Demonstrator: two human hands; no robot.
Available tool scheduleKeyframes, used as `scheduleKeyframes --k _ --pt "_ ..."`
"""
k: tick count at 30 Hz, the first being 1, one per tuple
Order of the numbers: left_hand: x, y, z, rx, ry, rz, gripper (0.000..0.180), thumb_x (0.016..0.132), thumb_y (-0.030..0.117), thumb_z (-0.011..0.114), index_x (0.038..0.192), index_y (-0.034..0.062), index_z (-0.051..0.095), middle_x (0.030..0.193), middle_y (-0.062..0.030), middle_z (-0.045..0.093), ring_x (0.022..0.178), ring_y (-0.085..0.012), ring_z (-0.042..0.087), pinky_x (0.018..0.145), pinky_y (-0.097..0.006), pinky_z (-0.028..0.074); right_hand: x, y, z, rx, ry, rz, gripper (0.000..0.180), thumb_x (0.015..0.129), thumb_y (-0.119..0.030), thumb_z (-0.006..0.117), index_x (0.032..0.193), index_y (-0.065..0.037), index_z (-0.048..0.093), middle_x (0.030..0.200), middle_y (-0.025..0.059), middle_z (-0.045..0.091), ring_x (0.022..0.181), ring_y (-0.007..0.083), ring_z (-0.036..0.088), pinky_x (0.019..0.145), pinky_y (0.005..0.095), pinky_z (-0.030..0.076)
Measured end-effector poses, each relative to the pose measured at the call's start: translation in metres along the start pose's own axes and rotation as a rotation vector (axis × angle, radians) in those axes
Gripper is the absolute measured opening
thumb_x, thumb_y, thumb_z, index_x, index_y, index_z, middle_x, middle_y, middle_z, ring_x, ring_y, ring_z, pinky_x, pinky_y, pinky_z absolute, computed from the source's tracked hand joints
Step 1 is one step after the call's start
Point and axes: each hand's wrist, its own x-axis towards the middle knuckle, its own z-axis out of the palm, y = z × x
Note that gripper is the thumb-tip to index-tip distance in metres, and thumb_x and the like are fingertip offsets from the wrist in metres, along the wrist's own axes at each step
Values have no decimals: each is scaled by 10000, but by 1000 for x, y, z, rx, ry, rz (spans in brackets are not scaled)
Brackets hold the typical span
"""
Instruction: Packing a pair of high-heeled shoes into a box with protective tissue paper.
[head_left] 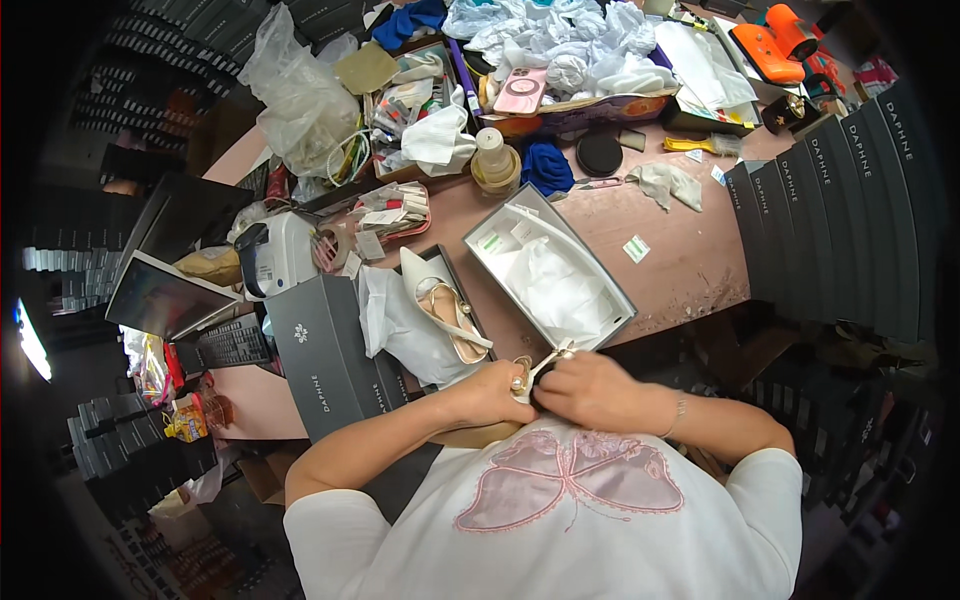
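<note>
Close to my chest, my left hand [493,394] is closed around a pale pointed shoe [524,384] with a pearl ornament, mostly hidden behind the fingers. My right hand [588,391], slightly blurred, pinches the shoe's thin strap [551,362] beside it. A matching cream slingback shoe [424,272] lies just beyond my left hand, its toe pointing away, with white tissue paper [395,318] at its left. Farther ahead, a grey open shoe box [476,236] sits at an angle near the table edge, with crumpled white tissue [552,285] inside.
Dark closed shoe boxes [325,345] stand at left, and a tall row of them [850,210] at right. A monitor [172,297] and a white label printer [283,253] are on the left. Along the back are a carton of tissue [570,40], a pump bottle [495,160] and an orange tape dispenser [765,52].
</note>
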Motion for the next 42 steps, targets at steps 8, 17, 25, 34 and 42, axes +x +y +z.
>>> scheduleKeyframes --k 8,17,25,34,42 --pt "-13 -1 -2 73 71 -39 326 720 152 760 959 -1 600 806 -22 591 765 -81 537 677 -226 432 -46 37 -15 -196 -151 319 142 731 -131 591 845 -76 658 821 64 580 811 227 589 700 349 438" --pt "-10 -41 -20 -572 -60 59 486 732 115 763 1168 7 577 916 -17 621 820 -73 575 764 -213 464 -16 27 2 112 291 235 331 704 -16 663 1034 -49 652 859 98 603 726 283 582 635 369 471" --pt "-2 -51 -23 -1233 -81 312 762 680 89 664 1378 27 363 1180 -147 579 1032 -255 614 924 -352 494 30 17 -5 -59 585 -33 359 708 -43 654 1064 -87 656 920 79 592 763 222 580 643 348 463" --pt "20 -83 -8 -1747 -114 582 490 787 255 559 1209 9 521 1090 -171 627 924 -282 656 794 -398 568 50 57 -22 113 691 334 372 818 -22 611 1189 -31 584 1005 142 568 849 287 587 738 351 493" --pt "20 -74 3 -1748 135 544 531 821 301 542 1270 24 489 1127 -157 621 956 -297 649 835 -411 553 61 18 17 200 606 119 368 779 -18 635 1146 -43 619 898 120 594 748 272 596 629 348 488"
